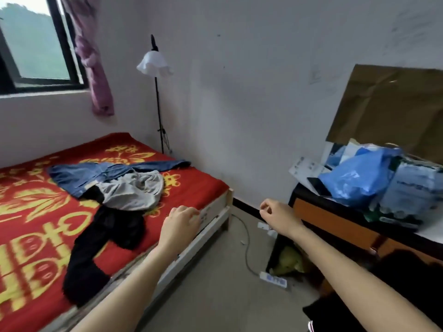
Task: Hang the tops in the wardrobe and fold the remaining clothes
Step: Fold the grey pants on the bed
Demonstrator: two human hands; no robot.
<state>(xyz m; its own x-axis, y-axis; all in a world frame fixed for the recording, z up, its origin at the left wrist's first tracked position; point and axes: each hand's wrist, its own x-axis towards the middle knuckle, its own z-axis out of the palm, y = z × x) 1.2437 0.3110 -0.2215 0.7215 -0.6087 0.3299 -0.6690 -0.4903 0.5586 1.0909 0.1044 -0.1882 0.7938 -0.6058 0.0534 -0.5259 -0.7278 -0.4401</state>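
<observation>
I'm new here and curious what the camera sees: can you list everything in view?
red-and-yellow patterned bed cover: one, red and yellow, on bed, left
blue denim garment: one, blue, on cover, farthest back
crumpled grey garment: one, grey, overlapping the denim
black garment: one, black, at near bed edge
floor lamp with white frilled shade: one, black pole, beside bed's far corner
pink curtain: one, pink, beside window
black-framed window: one, black, top left
blue plastic bag: one, blue, on cabinet
brown cardboard sheet: one, brown, against wall behind bag
orange-fronted cabinet: one, orange, right
white power strip: one, white, on floor
left hand: one, over bed edge, fingers loosely curled, empty
right hand: one, over floor, fingers loosely curled, empty
</observation>
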